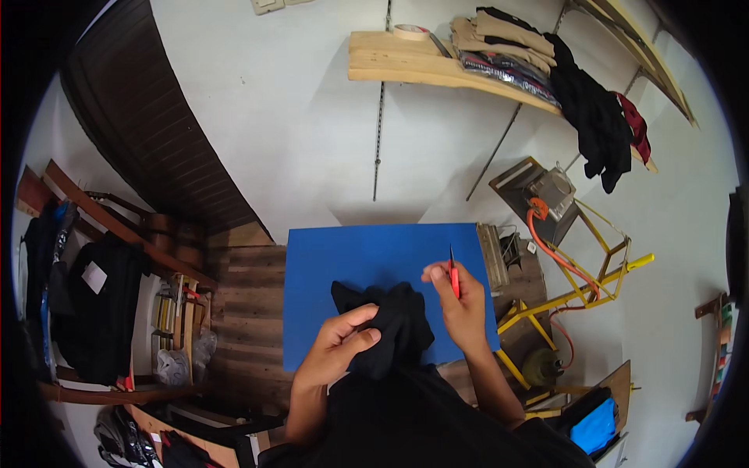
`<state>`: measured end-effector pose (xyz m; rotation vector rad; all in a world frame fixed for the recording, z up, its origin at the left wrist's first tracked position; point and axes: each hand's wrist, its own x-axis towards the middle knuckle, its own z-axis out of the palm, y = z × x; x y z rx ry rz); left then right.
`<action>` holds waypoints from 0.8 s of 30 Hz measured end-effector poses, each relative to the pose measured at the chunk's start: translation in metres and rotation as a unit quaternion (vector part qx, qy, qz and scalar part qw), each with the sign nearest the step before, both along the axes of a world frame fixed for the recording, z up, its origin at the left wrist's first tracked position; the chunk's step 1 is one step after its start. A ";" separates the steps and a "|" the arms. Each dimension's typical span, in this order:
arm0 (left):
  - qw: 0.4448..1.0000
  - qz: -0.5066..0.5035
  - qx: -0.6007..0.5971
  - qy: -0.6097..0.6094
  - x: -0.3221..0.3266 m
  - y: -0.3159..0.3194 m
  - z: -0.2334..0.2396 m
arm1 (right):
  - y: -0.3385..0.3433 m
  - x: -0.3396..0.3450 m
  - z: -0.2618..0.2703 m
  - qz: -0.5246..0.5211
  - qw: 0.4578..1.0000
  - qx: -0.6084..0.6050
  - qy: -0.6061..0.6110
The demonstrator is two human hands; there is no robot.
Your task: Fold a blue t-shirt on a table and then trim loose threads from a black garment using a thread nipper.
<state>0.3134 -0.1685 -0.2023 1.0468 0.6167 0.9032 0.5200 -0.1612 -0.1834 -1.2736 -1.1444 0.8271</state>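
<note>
Bunched black cloth (399,319) hangs above the near part of a blue tabletop (351,251). My left hand (342,345) pinches it at its left side, thumb and index finger on the fabric. To the right and apart from the cloth, my right hand (459,304) holds a small tool with a red handle (454,281) and a dark pointed tip, which looks like thread snips. The tip points away from me, towards the table's far edge. Folds hide the fingertips behind the cloth.
A wooden shelf (404,64) on the far wall bears a tape roll (411,32) and folded clothes (503,41). Right of the table stands a yellow metal frame (562,310) with an orange hose (541,245). At left, black garments (96,310) hang on a wooden rack (117,225).
</note>
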 end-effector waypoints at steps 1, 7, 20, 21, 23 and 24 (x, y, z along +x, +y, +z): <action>1.000 0.014 0.007 0.015 0.001 0.000 0.001 | -0.003 -0.001 0.001 0.008 1.000 0.000 -0.011; 0.996 0.022 0.091 0.013 0.010 0.004 0.003 | -0.031 -0.010 0.002 0.111 0.993 -0.041 -0.018; 0.960 -0.007 0.157 0.231 0.036 0.008 0.024 | -0.035 0.016 0.009 0.038 0.989 -0.075 0.122; 0.962 -0.008 0.152 0.226 0.036 0.009 0.025 | -0.032 0.021 0.009 0.032 0.992 -0.060 0.108; 0.954 -0.044 0.152 0.255 0.039 0.010 0.026 | -0.029 0.025 0.009 0.029 0.994 -0.045 0.095; 0.956 -0.042 0.154 0.246 0.041 0.010 0.026 | -0.028 0.028 0.008 0.026 0.994 -0.044 0.098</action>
